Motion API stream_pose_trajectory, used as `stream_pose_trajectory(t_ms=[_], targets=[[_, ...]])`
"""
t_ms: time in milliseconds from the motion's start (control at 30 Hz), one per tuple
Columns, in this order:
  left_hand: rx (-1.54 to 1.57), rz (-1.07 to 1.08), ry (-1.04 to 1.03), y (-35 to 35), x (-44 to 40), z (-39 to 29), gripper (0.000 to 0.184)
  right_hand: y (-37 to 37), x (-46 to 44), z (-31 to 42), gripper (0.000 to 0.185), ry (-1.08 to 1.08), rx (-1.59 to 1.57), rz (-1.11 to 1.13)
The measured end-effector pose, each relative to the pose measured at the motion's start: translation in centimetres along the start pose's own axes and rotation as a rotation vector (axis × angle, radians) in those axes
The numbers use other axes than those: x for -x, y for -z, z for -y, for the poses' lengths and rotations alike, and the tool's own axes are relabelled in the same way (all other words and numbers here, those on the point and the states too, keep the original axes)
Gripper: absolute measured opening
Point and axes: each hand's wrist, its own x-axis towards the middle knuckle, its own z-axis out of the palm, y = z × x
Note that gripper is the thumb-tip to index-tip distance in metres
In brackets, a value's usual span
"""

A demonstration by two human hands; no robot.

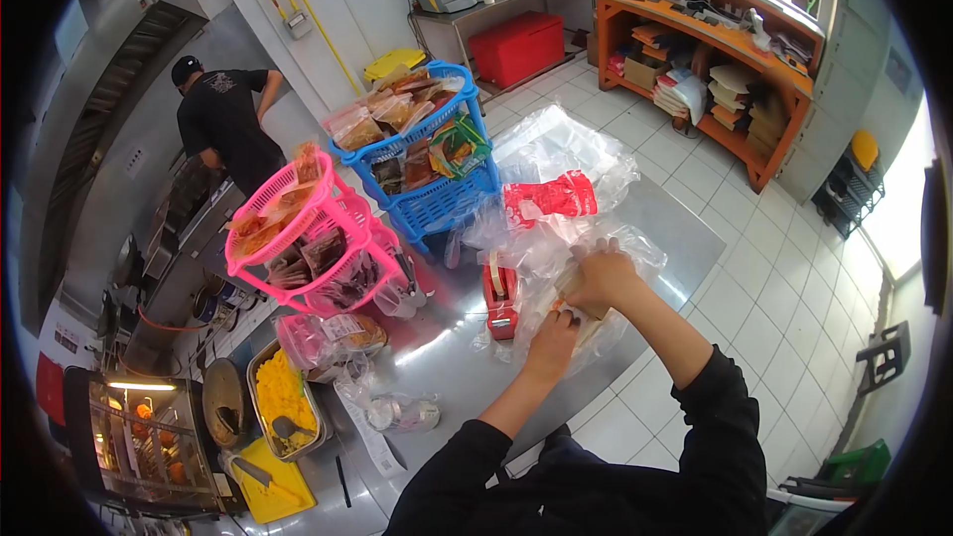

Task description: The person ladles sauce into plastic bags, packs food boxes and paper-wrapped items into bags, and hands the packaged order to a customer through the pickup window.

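Observation:
On the steel table, my right hand (603, 276) is closed over a pale tan item (570, 283), mostly covered by my fingers, so its kind is unclear. Just below it, my left hand (553, 343) has its fingers curled at the near end of that item; what they pinch is hidden. Crumpled clear plastic bags (635, 256) lie around and under both hands. To the left stands a red tape dispenser (501, 316). Beyond my hands, a red-and-white printed packet (549, 201) rests on more clear plastic (571, 144).
Pink (342, 273) and blue stacked baskets (427, 203) hold bagged food at the table's left. Nearer are a metal tray (316, 442) of yellow food, a yellow cutting board (273, 496) with a knife, and a clear jar (405, 413). Another person (228, 119) stands by the stove.

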Motion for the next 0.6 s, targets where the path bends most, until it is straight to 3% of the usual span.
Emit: stream_pose_trajectory(t_ms=[133, 200, 267, 300, 333, 367, 400, 467, 533, 600], targets=[[-0.132, 0.004, -0.089, 1.9, 2.5, -1.7, 0.022, 0.8, -0.1, -0.1, 0.1, -0.047, -0.061, 0.089], [-0.101, -0.15, -0.158, 4.7, 5.9, -3.5, 0.034, 0.8, 0.3, 0.1, 0.1, -0.049, -0.083, 0.113], [0.187, -0.055, -0.311, 6.7, 10.1, -3.7, 0.039, 0.6, 1.6, 0.8, 0.091, -0.068, -0.038, -0.122], [0.264, -0.055, -0.314, 7.7, 12.6, -3.6, 0.04, 0.6, 2.6, 1.2, 0.091, -0.071, -0.031, -0.122], [0.34, -0.054, -0.312, 8.1, 15.4, -3.0, 0.041, 0.8, 4.0, 1.8, 0.079, -0.007, -0.092, -0.36], [0.324, -0.019, -0.24, 7.9, 18.4, -2.0, 0.041, 0.8, 5.4, 2.8, 0.068, 0.064, -0.157, -0.592], [0.308, 0.014, -0.157, 7.5, 21.8, -1.3, 0.041, 0.9, 7.0, 4.2, 0.068, 0.08, -0.162, -0.58], [0.383, 0.043, -0.012, 6.3, 29.0, 0.3, 0.038, 0.9, 10.4, 7.8, 0.044, 0.11, -0.544, -0.894], [0.432, 0.032, 0.157, 3.9, 37.1, 0.2, 0.035, -1.1, 15.0, 14.1, 0.029, 0.103, -0.742, -0.929], [0.666, -0.055, 0.329, 2.0, 44.8, 0.0, 0.035, -4.6, 19.5, 21.4, 0.027, 0.517, -0.909, -0.837]])
